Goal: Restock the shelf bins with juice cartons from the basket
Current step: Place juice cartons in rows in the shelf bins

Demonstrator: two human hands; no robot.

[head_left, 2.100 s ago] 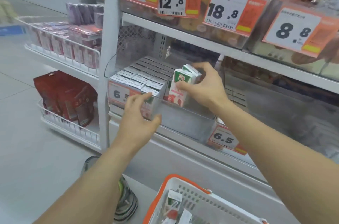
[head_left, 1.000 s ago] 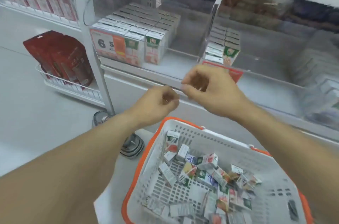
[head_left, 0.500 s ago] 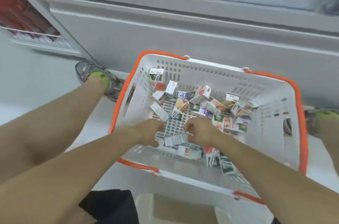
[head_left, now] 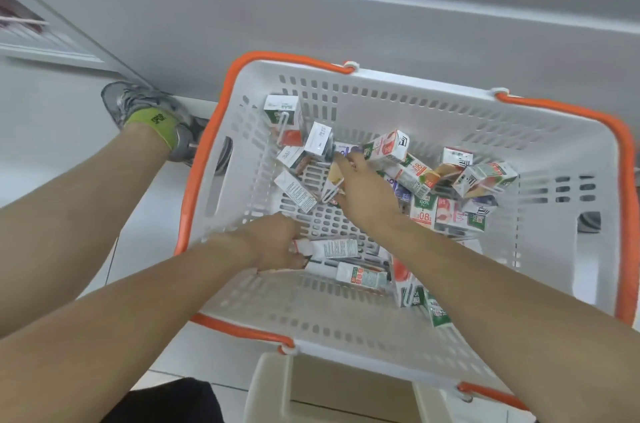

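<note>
Head view looks down into a white basket [head_left: 381,315] with orange rims, where the left hand [head_left: 277,242] curls its fingers round the end of a flat-lying juice carton [head_left: 334,248] near the basket's near wall. To its right, the right hand [head_left: 363,194] reaches deeper, palm down, fingers loosely spread and touching a pale carton [head_left: 334,180] among the loose cartons [head_left: 446,194] piled toward the right.
</note>
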